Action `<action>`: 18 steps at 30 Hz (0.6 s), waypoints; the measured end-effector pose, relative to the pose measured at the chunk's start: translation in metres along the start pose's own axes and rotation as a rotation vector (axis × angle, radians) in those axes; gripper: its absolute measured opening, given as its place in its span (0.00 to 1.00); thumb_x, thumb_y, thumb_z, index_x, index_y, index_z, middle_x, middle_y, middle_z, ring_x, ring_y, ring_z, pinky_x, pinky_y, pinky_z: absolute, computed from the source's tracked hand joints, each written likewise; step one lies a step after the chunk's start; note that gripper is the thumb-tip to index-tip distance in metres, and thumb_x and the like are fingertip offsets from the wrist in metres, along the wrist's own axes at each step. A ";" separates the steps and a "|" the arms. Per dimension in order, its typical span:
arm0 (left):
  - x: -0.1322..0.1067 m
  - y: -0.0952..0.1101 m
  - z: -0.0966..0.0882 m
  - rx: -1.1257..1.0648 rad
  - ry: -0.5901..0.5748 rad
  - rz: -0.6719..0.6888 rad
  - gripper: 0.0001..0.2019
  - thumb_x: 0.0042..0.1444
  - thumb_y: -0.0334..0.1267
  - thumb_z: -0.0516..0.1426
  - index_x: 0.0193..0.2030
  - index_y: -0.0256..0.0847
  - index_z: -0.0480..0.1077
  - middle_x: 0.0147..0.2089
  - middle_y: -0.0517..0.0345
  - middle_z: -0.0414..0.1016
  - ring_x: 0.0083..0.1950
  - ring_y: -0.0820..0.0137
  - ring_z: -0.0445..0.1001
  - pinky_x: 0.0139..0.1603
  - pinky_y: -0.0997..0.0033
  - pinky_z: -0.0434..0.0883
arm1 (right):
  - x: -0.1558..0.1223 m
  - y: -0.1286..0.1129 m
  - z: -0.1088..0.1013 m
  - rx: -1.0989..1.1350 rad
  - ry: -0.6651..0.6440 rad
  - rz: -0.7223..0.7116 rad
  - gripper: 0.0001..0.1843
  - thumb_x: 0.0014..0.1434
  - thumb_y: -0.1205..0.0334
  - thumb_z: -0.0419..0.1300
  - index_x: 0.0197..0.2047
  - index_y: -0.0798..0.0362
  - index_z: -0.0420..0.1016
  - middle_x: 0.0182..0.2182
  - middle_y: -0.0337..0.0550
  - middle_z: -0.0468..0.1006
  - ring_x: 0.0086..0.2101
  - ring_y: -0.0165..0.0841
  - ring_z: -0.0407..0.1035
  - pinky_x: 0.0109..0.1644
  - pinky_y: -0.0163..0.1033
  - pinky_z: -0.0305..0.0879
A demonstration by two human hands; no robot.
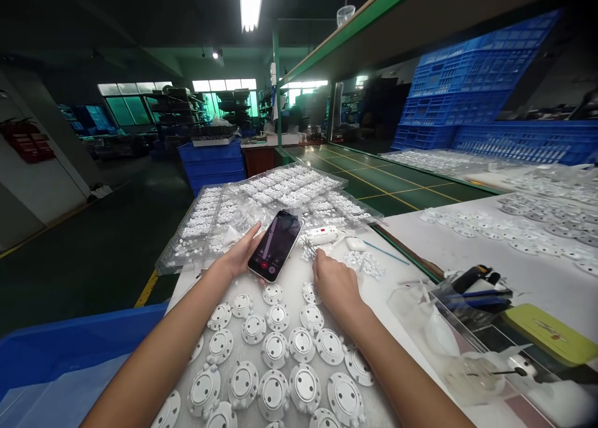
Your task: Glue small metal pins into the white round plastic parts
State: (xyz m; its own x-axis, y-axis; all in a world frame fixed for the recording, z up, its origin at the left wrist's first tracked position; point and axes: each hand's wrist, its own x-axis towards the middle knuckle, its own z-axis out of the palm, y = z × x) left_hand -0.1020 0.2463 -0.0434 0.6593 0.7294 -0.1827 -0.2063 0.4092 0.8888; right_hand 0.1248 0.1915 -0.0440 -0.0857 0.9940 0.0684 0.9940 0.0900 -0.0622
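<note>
My left hand (239,253) is closed round the edge of a smartphone (276,246), tilted with its lit screen towards me and a red button low on it. To the right, my right hand (337,283) pinches metal tweezers (308,244), whose tips point away from me over small white pieces. Rows of round white discs (273,390) with dark holes lie on the white worktop below and between my forearms. Just beyond the right hand rests a white cylindrical object (322,233) with a red mark.
Stacked clear trays (299,182) of small white parts stand behind the phone. A thin blue stick (385,252) and loose white bits (369,265) lie to the right. A tool box holds pliers-like handles (476,285) and a yellow-green lid (551,333). A blue bin (84,334) stands at left.
</note>
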 end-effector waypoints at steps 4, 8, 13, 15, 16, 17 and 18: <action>0.000 0.000 0.001 0.001 -0.004 -0.004 0.37 0.63 0.64 0.40 0.72 0.43 0.46 0.43 0.42 0.79 0.29 0.50 0.81 0.19 0.53 0.77 | -0.002 0.000 -0.001 -0.008 -0.002 0.001 0.13 0.68 0.60 0.51 0.51 0.58 0.68 0.31 0.40 0.73 0.32 0.31 0.71 0.39 0.41 0.69; -0.002 0.000 0.003 0.009 -0.003 -0.010 0.38 0.63 0.64 0.41 0.72 0.44 0.45 0.43 0.43 0.80 0.28 0.50 0.81 0.18 0.54 0.76 | -0.003 -0.001 -0.002 -0.014 -0.003 0.000 0.13 0.68 0.61 0.52 0.51 0.59 0.68 0.31 0.40 0.73 0.32 0.31 0.71 0.39 0.41 0.70; -0.003 0.001 0.005 0.020 0.002 -0.013 0.36 0.63 0.64 0.42 0.72 0.47 0.45 0.44 0.44 0.79 0.30 0.51 0.81 0.18 0.58 0.76 | -0.003 -0.002 -0.001 -0.021 -0.002 0.002 0.12 0.68 0.62 0.52 0.51 0.59 0.68 0.31 0.39 0.73 0.32 0.30 0.71 0.39 0.41 0.70; -0.003 0.001 0.006 0.024 0.002 -0.015 0.36 0.63 0.64 0.42 0.72 0.46 0.45 0.43 0.44 0.80 0.30 0.51 0.81 0.18 0.60 0.75 | -0.003 -0.002 -0.001 -0.022 -0.003 -0.001 0.12 0.67 0.63 0.52 0.51 0.59 0.68 0.31 0.39 0.73 0.31 0.30 0.71 0.39 0.41 0.70; -0.002 0.001 0.006 0.025 0.002 -0.016 0.37 0.63 0.64 0.42 0.72 0.46 0.45 0.43 0.44 0.80 0.30 0.51 0.81 0.17 0.62 0.74 | -0.003 -0.002 -0.001 -0.022 -0.006 -0.003 0.12 0.67 0.63 0.53 0.51 0.59 0.68 0.31 0.39 0.73 0.32 0.30 0.71 0.39 0.41 0.71; -0.002 0.001 0.006 0.025 0.002 -0.018 0.37 0.63 0.64 0.41 0.72 0.45 0.46 0.42 0.44 0.80 0.29 0.52 0.81 0.16 0.64 0.74 | -0.003 -0.002 0.000 -0.022 -0.010 -0.006 0.12 0.67 0.64 0.53 0.51 0.59 0.68 0.31 0.39 0.73 0.32 0.30 0.71 0.39 0.40 0.71; -0.001 0.001 0.006 0.026 0.002 -0.018 0.36 0.63 0.64 0.41 0.72 0.45 0.46 0.42 0.44 0.80 0.29 0.52 0.81 0.16 0.65 0.73 | -0.003 -0.002 0.000 -0.023 -0.015 -0.008 0.12 0.66 0.64 0.54 0.51 0.59 0.68 0.32 0.39 0.73 0.32 0.30 0.71 0.39 0.40 0.71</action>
State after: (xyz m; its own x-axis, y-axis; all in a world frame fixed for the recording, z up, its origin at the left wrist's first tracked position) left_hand -0.0985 0.2422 -0.0399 0.6617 0.7227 -0.1999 -0.1751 0.4081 0.8960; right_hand 0.1228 0.1887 -0.0438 -0.0942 0.9941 0.0542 0.9946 0.0963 -0.0390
